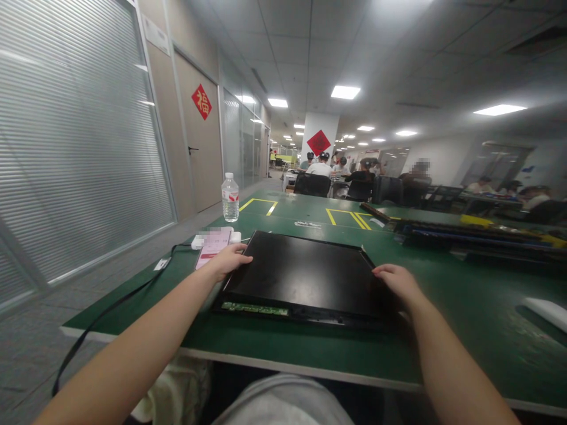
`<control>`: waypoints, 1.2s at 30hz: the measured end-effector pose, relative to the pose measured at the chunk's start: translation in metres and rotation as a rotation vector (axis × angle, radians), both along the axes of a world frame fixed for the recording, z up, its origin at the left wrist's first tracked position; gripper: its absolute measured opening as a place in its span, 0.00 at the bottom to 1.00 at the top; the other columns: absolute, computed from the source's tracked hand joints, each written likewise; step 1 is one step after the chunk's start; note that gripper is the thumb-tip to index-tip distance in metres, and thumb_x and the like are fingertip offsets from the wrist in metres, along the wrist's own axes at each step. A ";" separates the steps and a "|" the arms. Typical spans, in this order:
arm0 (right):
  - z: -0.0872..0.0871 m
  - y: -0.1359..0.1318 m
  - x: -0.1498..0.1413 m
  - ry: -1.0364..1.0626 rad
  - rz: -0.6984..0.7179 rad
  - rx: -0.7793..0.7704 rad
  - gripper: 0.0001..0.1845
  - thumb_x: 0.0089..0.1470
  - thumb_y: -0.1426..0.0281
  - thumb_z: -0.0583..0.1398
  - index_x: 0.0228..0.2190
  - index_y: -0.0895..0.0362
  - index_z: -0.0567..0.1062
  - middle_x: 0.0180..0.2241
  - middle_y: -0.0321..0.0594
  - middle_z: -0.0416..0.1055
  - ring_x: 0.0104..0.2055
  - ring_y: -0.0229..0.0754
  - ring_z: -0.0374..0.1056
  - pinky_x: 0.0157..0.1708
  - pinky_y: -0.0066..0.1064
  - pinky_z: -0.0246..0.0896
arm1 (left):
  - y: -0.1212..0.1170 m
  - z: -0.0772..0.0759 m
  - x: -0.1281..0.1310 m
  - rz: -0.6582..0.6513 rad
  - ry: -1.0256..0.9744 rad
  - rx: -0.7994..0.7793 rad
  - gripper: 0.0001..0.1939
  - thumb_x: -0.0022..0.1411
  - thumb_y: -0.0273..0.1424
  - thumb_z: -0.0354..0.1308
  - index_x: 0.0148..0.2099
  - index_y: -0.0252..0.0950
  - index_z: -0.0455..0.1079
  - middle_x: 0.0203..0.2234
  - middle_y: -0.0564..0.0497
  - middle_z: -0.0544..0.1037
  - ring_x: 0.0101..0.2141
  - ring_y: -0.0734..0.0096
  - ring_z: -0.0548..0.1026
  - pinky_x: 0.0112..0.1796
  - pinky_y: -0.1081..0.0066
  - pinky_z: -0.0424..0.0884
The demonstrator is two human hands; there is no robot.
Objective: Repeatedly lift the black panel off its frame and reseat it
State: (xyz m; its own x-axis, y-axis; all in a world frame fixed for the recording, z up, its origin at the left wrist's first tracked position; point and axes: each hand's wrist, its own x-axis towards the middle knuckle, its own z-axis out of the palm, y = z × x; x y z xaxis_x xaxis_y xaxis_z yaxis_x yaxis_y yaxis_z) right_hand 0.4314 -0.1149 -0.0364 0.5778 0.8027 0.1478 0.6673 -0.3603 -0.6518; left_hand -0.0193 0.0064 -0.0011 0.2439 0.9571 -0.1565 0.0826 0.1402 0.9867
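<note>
A black LCD screen panel point(305, 273) lies face up in front of me, with a green circuit board strip point(255, 309) showing along its near edge. My left hand point(230, 260) is closed on the panel's left edge, thumb on top and the other fingers mostly out of sight. Across from it, my right hand point(396, 281) grips the right edge with its fingertips. The panel's near side appears to rest on or just above the green table; I cannot tell which.
On the green table point(283, 345), a water bottle point(230, 199) stands at the far left, beside a phone point(214, 245) and a white plug. A black strap point(119, 306) hangs over the left edge. Stacked dark panels point(469, 236) lie to the right, near a white object point(547, 311). People sit farther back.
</note>
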 end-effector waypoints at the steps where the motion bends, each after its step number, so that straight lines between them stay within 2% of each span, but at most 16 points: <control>1: 0.000 0.000 0.000 -0.004 -0.001 0.003 0.09 0.46 0.71 0.60 0.26 0.51 0.83 0.33 0.37 0.80 0.38 0.45 0.73 0.38 0.31 0.61 | 0.000 0.000 0.000 0.005 -0.002 -0.001 0.23 0.38 0.25 0.73 0.40 0.35 0.73 0.24 0.51 0.80 0.28 0.57 0.80 0.31 0.63 0.76; 9: -0.002 0.000 0.000 -0.007 0.002 0.024 0.09 0.45 0.71 0.60 0.25 0.51 0.82 0.32 0.37 0.80 0.37 0.44 0.73 0.38 0.31 0.62 | -0.002 0.001 0.001 0.005 -0.042 0.009 0.23 0.39 0.25 0.73 0.40 0.35 0.73 0.26 0.51 0.80 0.28 0.60 0.80 0.31 0.66 0.76; 14: -0.003 0.000 0.001 -0.003 -0.001 0.041 0.10 0.45 0.71 0.60 0.26 0.51 0.83 0.33 0.38 0.80 0.37 0.45 0.73 0.37 0.32 0.62 | -0.003 0.004 0.002 0.008 -0.086 0.005 0.22 0.41 0.23 0.72 0.41 0.35 0.74 0.31 0.49 0.82 0.30 0.62 0.81 0.33 0.66 0.77; 21: -0.004 0.000 0.001 0.055 -0.029 0.032 0.10 0.44 0.70 0.60 0.28 0.52 0.83 0.32 0.38 0.80 0.37 0.45 0.73 0.37 0.32 0.62 | -0.001 0.007 0.003 -0.025 -0.209 0.036 0.30 0.44 0.26 0.72 0.51 0.34 0.72 0.37 0.45 0.83 0.36 0.58 0.82 0.38 0.65 0.77; 25: -0.009 0.002 0.008 0.092 -0.069 0.075 0.13 0.44 0.68 0.60 0.33 0.53 0.83 0.33 0.40 0.80 0.36 0.46 0.74 0.36 0.33 0.63 | -0.004 0.010 0.005 -0.079 -0.288 0.070 0.31 0.46 0.25 0.70 0.54 0.35 0.71 0.41 0.44 0.83 0.40 0.57 0.82 0.40 0.65 0.77; 28: -0.013 0.004 0.012 0.079 -0.127 0.128 0.17 0.47 0.66 0.59 0.38 0.53 0.82 0.39 0.43 0.80 0.40 0.47 0.75 0.37 0.33 0.66 | -0.007 0.013 0.008 -0.097 -0.329 0.137 0.31 0.46 0.25 0.69 0.55 0.35 0.70 0.46 0.44 0.81 0.45 0.56 0.80 0.44 0.64 0.77; 33: -0.014 0.007 0.010 0.131 -0.114 0.094 0.15 0.49 0.62 0.59 0.33 0.55 0.82 0.41 0.47 0.80 0.44 0.50 0.75 0.40 0.35 0.67 | -0.009 0.012 0.010 -0.113 -0.375 0.229 0.35 0.46 0.28 0.69 0.58 0.36 0.68 0.51 0.43 0.79 0.51 0.53 0.77 0.49 0.61 0.75; 36: -0.010 0.006 0.006 0.268 -0.079 0.170 0.15 0.47 0.59 0.61 0.31 0.56 0.81 0.41 0.48 0.80 0.44 0.51 0.75 0.38 0.36 0.68 | -0.005 0.010 0.008 -0.090 -0.377 0.257 0.36 0.44 0.29 0.70 0.58 0.35 0.68 0.52 0.43 0.78 0.53 0.52 0.76 0.51 0.61 0.74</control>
State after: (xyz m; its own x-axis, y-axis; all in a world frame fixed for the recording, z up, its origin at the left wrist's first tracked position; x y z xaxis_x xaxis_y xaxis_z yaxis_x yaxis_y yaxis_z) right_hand 0.4370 -0.1089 -0.0466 0.6741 0.7304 0.1101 0.4379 -0.2751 -0.8559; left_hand -0.0111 0.0017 0.0087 0.3221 0.9256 0.1986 -0.2876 -0.1042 0.9521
